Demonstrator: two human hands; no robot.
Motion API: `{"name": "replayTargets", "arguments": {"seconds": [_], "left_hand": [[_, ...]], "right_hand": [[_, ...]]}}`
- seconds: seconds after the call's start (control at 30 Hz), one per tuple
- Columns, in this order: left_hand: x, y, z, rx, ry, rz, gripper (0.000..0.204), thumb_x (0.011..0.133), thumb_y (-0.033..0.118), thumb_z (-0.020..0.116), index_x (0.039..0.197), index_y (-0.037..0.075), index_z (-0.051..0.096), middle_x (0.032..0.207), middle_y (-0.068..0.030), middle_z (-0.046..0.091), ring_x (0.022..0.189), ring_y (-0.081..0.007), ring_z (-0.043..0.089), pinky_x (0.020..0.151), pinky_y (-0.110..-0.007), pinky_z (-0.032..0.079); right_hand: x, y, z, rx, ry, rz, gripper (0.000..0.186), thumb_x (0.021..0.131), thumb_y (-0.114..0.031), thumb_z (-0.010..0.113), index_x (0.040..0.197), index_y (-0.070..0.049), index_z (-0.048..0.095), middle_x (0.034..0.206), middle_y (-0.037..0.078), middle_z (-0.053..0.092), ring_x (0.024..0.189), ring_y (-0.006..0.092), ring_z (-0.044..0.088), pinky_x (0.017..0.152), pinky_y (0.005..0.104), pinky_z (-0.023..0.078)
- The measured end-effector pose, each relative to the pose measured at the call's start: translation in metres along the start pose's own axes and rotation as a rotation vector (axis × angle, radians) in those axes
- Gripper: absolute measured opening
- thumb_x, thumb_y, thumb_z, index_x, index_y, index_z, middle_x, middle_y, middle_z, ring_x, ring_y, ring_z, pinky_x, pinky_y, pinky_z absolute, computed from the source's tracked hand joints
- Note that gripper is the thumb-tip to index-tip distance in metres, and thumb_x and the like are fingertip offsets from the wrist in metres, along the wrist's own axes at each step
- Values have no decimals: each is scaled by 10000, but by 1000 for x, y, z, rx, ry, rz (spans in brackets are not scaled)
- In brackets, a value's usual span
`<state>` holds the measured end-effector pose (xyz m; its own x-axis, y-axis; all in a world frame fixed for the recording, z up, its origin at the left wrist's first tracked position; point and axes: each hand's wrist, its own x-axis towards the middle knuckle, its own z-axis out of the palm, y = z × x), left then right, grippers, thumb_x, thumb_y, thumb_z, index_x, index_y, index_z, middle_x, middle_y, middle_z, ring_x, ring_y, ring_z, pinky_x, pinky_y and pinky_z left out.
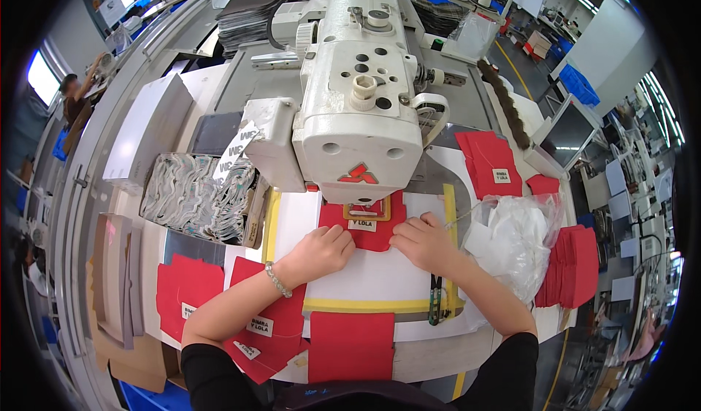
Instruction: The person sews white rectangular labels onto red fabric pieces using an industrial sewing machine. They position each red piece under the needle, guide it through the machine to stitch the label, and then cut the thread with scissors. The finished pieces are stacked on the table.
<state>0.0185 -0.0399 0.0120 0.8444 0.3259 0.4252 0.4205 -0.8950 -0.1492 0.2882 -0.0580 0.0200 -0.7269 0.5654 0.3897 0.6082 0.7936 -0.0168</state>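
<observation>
Fabric [374, 241], red, between both hands [321, 252] [425, 246], under sewing machine [358, 137]

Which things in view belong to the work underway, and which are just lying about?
Apparently in use:
- red piece, left hand and right hand at its edges
- its label
- sewing machine

Probably lying about:
- snips, unheld
- white box
- blue crate
</observation>
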Motion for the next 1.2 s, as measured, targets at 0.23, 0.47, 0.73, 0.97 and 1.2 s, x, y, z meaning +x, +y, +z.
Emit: {"name": "replayTargets", "arguments": {"seconds": [0.23,0.47,0.73,0.97,1.2], "left_hand": [[-21,40,-48,-76,-110,34,168,661,76,636,816,17,607,750,-15,504,697,-140,532,552,-252,445],[-41,70,-54,-122,-164,19,181,709,87,643,875,15,636,763,-7,515,706,-130,526,598,-257,415],[-53,75,-65,-54,-161,-115,242,745,100,621,971,14,632,780,-14,494,734,-126,537,608,-255,423],[-71,75,-60,-275,-153,-366,253,716,20,642,969,34,647,921,-41,611,649,-187,619,570,-303,513],[-72,64,-66,-502,170,-252,247,693,-10,647,934,41,651,1113,-95,690,642,-177,638,551,-289,516]], "right_hand": [[-13,-51,-32,-80,-35,-113,120,738,-121,632,854,-120,603,905,-28,566,856,117,554,722,301,372],[-38,-86,-34,-48,-49,-13,148,735,-158,662,862,-118,598,922,-8,564,832,130,549,711,309,374],[-64,-115,-50,-60,-69,656,431,735,-269,779,1059,-65,580,1032,89,543,881,250,555,734,381,399],[-93,-127,-36,-109,-96,838,517,738,-230,789,1159,-37,561,1050,127,548,921,311,557,770,424,437],[-83,-137,-59,-208,-7,838,418,753,-145,750,1123,-33,592,1018,115,555,916,290,563,764,402,453]]}}
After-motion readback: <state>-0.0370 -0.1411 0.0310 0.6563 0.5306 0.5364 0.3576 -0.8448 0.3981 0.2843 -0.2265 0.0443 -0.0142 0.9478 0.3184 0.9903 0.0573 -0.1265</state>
